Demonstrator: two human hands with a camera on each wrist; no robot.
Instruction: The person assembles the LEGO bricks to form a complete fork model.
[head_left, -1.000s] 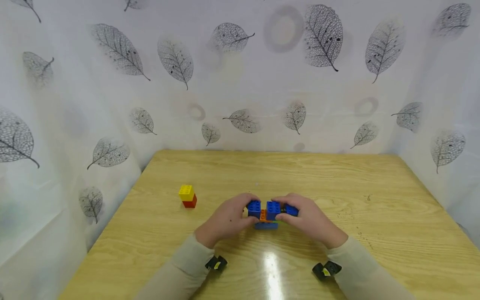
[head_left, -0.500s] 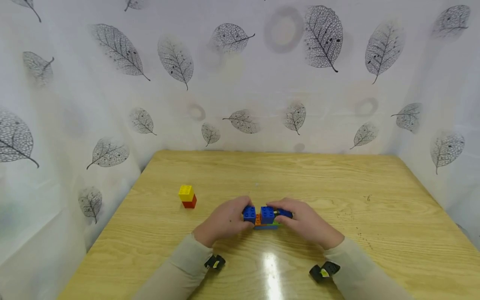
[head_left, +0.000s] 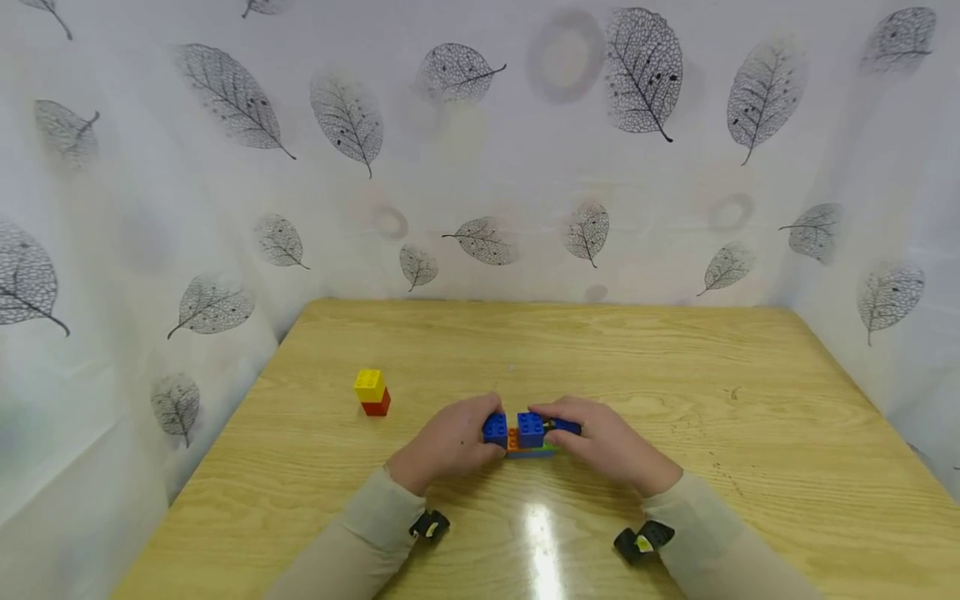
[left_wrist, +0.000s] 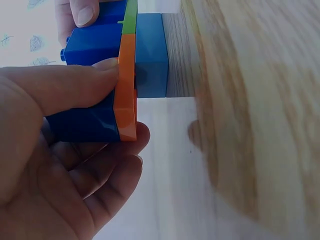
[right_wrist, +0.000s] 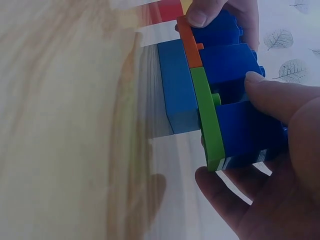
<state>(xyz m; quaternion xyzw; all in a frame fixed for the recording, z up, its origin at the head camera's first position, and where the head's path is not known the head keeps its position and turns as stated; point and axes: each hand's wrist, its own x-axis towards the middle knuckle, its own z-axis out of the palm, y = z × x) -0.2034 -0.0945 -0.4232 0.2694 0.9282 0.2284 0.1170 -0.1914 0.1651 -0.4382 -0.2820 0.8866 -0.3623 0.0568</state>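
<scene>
A light blue building brick (left_wrist: 151, 55) stands on the table, carrying an orange plate (left_wrist: 125, 95) and a green plate (right_wrist: 207, 120) end to end. Dark blue bricks sit on these plates: a left one (head_left: 495, 429), a middle one (head_left: 531, 428) and a right one (right_wrist: 252, 131). My left hand (head_left: 450, 440) grips the left blue brick, its thumb along the side and fingertips by the orange plate's end. With my right hand (head_left: 611, 442) I hold the right blue brick between thumb and fingers, fingertips near the green plate's end. In the head view that hand partly hides it.
A yellow brick (head_left: 370, 384) stacked on a red brick (head_left: 377, 406) stands to the left on the wooden table (head_left: 645, 358). Behind the table hangs a leaf-patterned curtain (head_left: 517, 167). Black straps cross both sleeves.
Both hands have moved left and slightly down with the blue bricks and plates. The plates, earlier raised over the light blue brick's back, now sit over it. The yellow and red stack is unmoved.
</scene>
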